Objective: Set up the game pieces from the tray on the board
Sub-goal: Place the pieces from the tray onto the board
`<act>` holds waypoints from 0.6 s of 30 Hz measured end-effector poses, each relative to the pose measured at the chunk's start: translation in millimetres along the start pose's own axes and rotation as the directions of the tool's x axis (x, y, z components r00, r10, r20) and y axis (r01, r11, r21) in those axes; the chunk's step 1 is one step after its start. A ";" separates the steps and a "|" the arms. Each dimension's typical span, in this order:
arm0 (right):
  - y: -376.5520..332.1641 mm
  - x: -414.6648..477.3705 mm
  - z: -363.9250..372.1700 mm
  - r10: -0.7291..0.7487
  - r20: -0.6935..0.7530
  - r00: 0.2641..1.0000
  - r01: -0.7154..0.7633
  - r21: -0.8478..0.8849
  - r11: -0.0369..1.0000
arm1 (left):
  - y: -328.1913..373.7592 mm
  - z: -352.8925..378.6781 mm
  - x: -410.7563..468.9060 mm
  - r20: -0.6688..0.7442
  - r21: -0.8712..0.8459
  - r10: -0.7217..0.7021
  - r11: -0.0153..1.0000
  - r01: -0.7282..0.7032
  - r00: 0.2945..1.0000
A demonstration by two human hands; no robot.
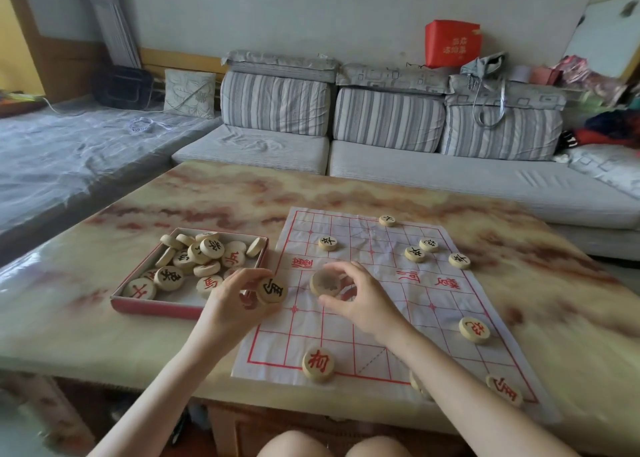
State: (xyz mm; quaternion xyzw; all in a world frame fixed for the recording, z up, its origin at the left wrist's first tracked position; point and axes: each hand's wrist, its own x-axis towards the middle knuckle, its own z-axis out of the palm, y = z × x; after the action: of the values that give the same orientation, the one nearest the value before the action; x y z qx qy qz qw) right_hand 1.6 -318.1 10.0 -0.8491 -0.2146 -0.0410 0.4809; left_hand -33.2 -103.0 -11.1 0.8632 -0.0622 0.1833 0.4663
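The left hand (231, 306) pinches a black-marked piece (272, 290) at nine o'clock on the board (377, 321), beside the tray (152, 307) of loose pieces (204, 259). The right hand (362, 299) grips a blurred piece (325, 283) over mid-board. Beyond it, placed pieces (415, 254) sit at one and five o'clock.

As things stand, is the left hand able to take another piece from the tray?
Probably not yet: the left hand is right beside the tray, with nothing between them, but its fingers grip a piece.
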 end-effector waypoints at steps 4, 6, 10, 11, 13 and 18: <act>5.1 -16.5 -3.4 0.029 0.052 0.998 -0.025 -0.073 0.997 | 3.8 0.3 -14.3 0.020 0.001 -0.010 1.000 0.010 1.000; 5.8 -25.0 1.0 0.030 0.106 0.994 -0.017 -0.120 0.993 | 1.8 -2.2 -21.4 0.019 -0.005 -0.040 0.999 0.040 0.999; 6.2 -39.5 10.7 0.028 0.157 0.987 0.000 -0.181 0.984 | -10.4 -7.4 -35.2 0.014 -0.001 -0.097 0.995 0.097 0.995; 6.6 -42.3 11.8 0.034 0.156 0.987 -0.006 -0.178 0.984 | -13.8 -8.5 -38.5 0.014 0.001 -0.104 0.995 0.104 0.994; 8.2 -48.0 12.0 0.044 0.147 0.988 -0.020 -0.165 0.986 | -18.5 -9.3 -44.8 0.020 0.001 -0.122 0.993 0.122 0.992; 13.5 -61.3 8.8 0.078 0.122 0.989 -0.060 -0.147 0.987 | -20.6 -7.5 -55.3 0.035 0.006 -0.130 0.991 0.130 0.991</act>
State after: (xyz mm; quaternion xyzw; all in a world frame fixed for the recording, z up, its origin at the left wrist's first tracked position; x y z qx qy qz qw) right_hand -49.6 -336.7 -22.4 -0.8892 -0.2116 0.0147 0.4054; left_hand -80.5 -88.9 -44.2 0.8694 -0.0136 0.1373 0.4744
